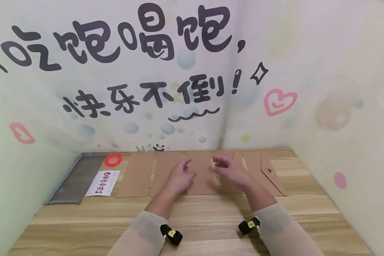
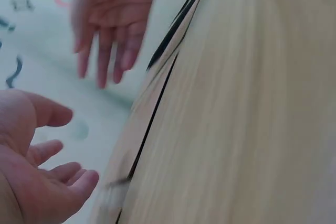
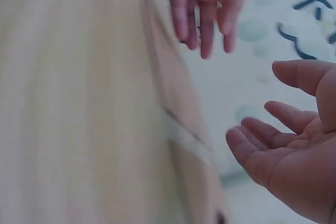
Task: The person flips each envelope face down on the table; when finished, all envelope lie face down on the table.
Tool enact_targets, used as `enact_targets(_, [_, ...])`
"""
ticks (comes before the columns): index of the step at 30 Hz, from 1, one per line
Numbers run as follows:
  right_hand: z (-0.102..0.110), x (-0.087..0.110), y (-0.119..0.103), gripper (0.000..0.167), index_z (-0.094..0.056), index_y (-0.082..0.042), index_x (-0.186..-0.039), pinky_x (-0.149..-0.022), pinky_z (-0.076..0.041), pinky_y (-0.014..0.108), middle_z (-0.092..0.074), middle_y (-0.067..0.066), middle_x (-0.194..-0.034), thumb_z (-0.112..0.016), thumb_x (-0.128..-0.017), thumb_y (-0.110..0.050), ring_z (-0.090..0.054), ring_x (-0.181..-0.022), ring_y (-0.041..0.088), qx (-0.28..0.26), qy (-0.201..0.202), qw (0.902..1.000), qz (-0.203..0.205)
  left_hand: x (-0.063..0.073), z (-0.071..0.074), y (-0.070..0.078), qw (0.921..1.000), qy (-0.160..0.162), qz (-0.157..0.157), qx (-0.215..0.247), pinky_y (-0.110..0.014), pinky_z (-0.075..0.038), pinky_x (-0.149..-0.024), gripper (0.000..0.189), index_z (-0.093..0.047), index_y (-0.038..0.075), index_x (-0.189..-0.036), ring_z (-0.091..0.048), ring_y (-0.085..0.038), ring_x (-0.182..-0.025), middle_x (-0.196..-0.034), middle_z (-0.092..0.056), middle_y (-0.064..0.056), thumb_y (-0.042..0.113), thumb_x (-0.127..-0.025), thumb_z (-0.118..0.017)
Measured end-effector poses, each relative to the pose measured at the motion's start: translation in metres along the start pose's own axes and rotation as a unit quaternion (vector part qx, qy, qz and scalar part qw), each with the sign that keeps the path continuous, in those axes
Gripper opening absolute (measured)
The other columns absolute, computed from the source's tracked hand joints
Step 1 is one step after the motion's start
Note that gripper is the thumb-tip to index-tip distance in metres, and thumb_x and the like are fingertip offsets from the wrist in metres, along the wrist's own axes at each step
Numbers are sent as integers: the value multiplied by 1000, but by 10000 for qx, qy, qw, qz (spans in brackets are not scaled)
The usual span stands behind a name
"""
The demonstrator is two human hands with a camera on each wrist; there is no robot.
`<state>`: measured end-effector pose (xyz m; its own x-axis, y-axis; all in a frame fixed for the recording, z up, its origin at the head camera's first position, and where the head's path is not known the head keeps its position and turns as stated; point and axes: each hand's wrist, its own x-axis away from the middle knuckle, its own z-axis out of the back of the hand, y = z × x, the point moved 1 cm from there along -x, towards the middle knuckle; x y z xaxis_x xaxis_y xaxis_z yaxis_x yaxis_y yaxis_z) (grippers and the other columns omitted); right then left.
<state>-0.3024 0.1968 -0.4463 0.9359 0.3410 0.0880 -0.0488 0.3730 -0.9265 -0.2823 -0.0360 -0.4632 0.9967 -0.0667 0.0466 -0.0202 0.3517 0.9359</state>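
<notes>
My left hand (image 1: pixel 181 176) and right hand (image 1: pixel 233 173) hang above the middle of a row of brown paper envelopes, palms turned toward each other. The fingers are loosely bent and neither hand holds anything. Between the hands lies the middle envelope (image 1: pixel 201 165). Under the right hand is a fourth envelope (image 1: pixel 232 185), partly hidden. The left hand covers part of the second envelope (image 1: pixel 163 165). In the left wrist view my left hand (image 2: pixel 44 166) shows relaxed fingers; the right wrist view shows my right hand (image 3: pixel 294 135) likewise.
The leftmost envelope (image 1: pixel 136 174) lies flat beside a white card with red writing (image 1: pixel 103 183). A red ring (image 1: pixel 113 160) sits behind the card, and a grey mesh pouch (image 1: pixel 76 177) is at far left. At right, an envelope (image 1: pixel 254 174) shows its flap. Printed cloth walls enclose the wooden table (image 1: pixel 204 227).
</notes>
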Motion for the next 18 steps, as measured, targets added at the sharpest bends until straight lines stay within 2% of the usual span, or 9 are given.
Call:
enact_targets(3, [14,3,-2,62,-44,-6,-161,-123,-45,58,-44,27,-165,-67,-106,-21,-47,-151,44,-396,-15,9990,218,5,-14,9,9997,-23,-146,195,-59,-44,-122,63,-51,10,-157,-51,-38,-150,-162,-53,-17,19,-98,-69])
enact_targets(5, [23,8,-1,61,-45,-6,-161,-119,-50,55,-46,28,-163,-67,-106,-20,-50,-149,44,-278,59,9993,239,8,-25,14,9991,-170,-237,307,-58,-46,-121,62,-51,9,-157,-52,-37,-149,-163,-53,-13,21,-98,-69])
enact_targets(8, [35,19,2,61,-45,-8,-162,-118,-51,54,-49,26,-162,-66,-106,-23,-51,-147,43,47,173,9998,67,9,-41,20,9978,-362,-245,490,-56,-47,-121,62,-51,9,-157,-53,-36,-149,-163,-53,-11,23,-99,-69])
enact_targets(13, [59,32,15,66,-41,-9,-164,-117,-51,56,-50,24,-162,-66,-107,-30,-52,-147,43,394,302,9987,-118,6,-66,31,9965,-485,-134,670,-53,-47,-122,64,-49,9,-158,-52,-36,-149,-164,-52,-14,23,-99,-70])
enact_targets(18, [78,37,31,68,-37,-4,-165,-113,-55,53,-47,30,-161,-67,-107,-24,-55,-143,45,144,313,9992,-208,4,-88,39,9954,-590,19,755,-54,-45,-123,65,-49,11,-159,-50,-39,-151,-166,-49,-15,21,-98,-70])
